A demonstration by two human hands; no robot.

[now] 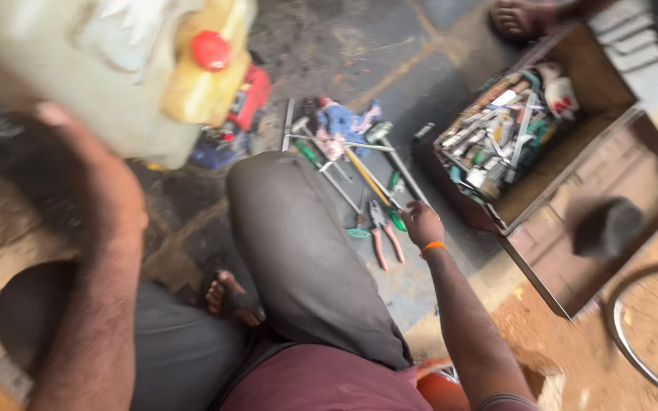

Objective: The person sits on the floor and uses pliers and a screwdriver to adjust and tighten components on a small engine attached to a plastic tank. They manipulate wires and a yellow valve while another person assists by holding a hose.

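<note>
My left hand (97,179) is raised at the upper left and grips a large pale plastic jerrycan (62,65) with a red cap (212,50) and a yellowish top. My right hand (422,223) reaches down to the floor past my knee and rests its fingers among hand tools lying there: red-handled pliers (381,242), green-handled pliers (359,228) and a yellow-shafted tool (367,176). Whether its fingers close on a tool is hidden. An orange band circles that wrist. The picture is motion-blurred.
An open brown wooden toolbox (611,99) full of tools stands at the right, its lid (649,198) lying flat with a dark lump on it. A bicycle wheel rim (634,335) is at lower right. Another person's foot (515,17) is at top. A blue rag (340,122) lies near the tools.
</note>
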